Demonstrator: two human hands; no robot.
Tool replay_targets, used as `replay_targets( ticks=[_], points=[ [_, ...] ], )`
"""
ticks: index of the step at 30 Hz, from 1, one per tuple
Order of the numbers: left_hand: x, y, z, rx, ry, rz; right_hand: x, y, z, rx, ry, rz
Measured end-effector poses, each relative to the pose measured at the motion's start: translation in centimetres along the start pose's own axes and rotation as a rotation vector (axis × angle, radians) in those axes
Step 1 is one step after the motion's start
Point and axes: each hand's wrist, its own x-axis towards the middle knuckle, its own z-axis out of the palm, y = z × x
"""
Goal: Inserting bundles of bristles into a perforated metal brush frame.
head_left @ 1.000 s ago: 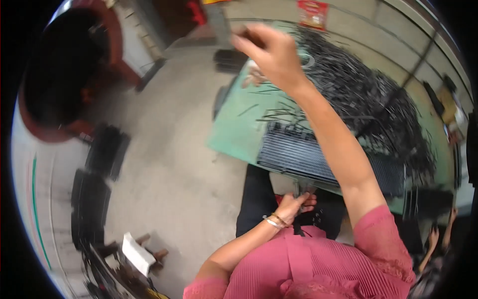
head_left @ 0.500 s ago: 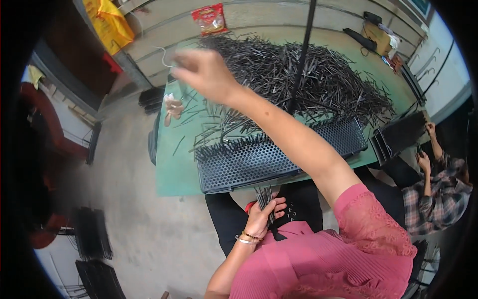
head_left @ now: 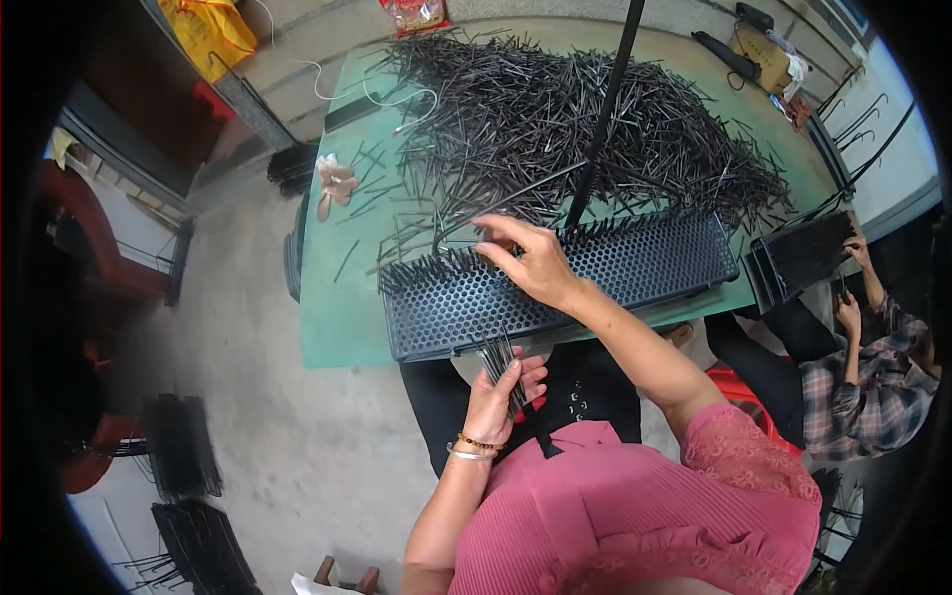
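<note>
Slim black sticks (head_left: 495, 355) clasped in the left fingers (head_left: 535, 376) might spill if that grip loosens; right fingers (head_left: 508, 227), parted, seemingly empty, have a perforated black rectangular tray (head_left: 451, 315) beneath.

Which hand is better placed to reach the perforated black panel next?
Probably the right hand: it appears over the perforated panel, loosely open. The left hand sits off the panel's near edge, occupied by a bundle of thin black strips.
</note>
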Motion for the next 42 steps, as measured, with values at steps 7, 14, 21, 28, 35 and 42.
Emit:
replay_targets(
  ticks=[7,14,21,28,35,42],
  points=[
    [0.5,-0.5,0.2,-0.006,0.003,-0.066,-1.2,2.7,-0.9,-0.018,0.078,0.026],
    [1.0,-0.2,0.3,-0.021,0.004,-0.042,-1.3,3.5,-0.7,0.002,0.063,0.006],
    [0.9,-0.3,0.1,0.002,0.033,-0.073,-1.2,3.2,-1.1,-0.169,0.047,-0.142],
    [0.9,-0.4,-0.1,-0.019,0.033,-0.078,-1.2,2.6,-1.4,-0.214,-0.016,-0.257],
    [0.8,-0.6,0.1,0.049,-0.029,-0.062,-1.3,3.0,-1.2,-0.247,-0.064,-0.258],
    [0.9,-0.5,0.2,0.042,-0.033,-0.058,-1.6,3.1,-0.6,-0.355,0.005,-0.344]
  ],
)
